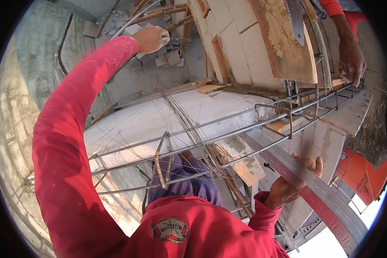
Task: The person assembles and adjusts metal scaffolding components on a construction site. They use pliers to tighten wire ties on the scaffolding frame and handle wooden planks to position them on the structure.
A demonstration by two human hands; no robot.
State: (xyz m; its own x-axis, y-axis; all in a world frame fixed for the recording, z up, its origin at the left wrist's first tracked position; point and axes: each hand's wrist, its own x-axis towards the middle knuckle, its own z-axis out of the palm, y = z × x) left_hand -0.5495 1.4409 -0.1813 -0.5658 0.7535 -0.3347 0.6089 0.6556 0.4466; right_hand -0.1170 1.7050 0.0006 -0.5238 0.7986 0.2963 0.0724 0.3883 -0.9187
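Observation:
My left hand point(152, 39) is raised at the far left on an outstretched arm, its fingers closed. A slim metal tool point(180, 39) sticks out of its right side; most of it is hidden in the fist. My right hand point(288, 185) hovers by a long plank with a reddish edge point(327, 211), fingers apart, one finger smeared by motion. No object shows in it. Between my hands runs a long rebar cage point(241, 129) with square stirrups point(160, 160). A bundle of thin tie wire point(185, 118) drapes across its bars, tangled at the near end.
Another person's hand point(352, 66) rests at the cage's far right end. A handsaw blade point(296, 21) and wooden boards point(284, 38) stand at the upper right. Broken tiles point(170, 58) lie below at the far left. An orange container point(365, 176) sits at right.

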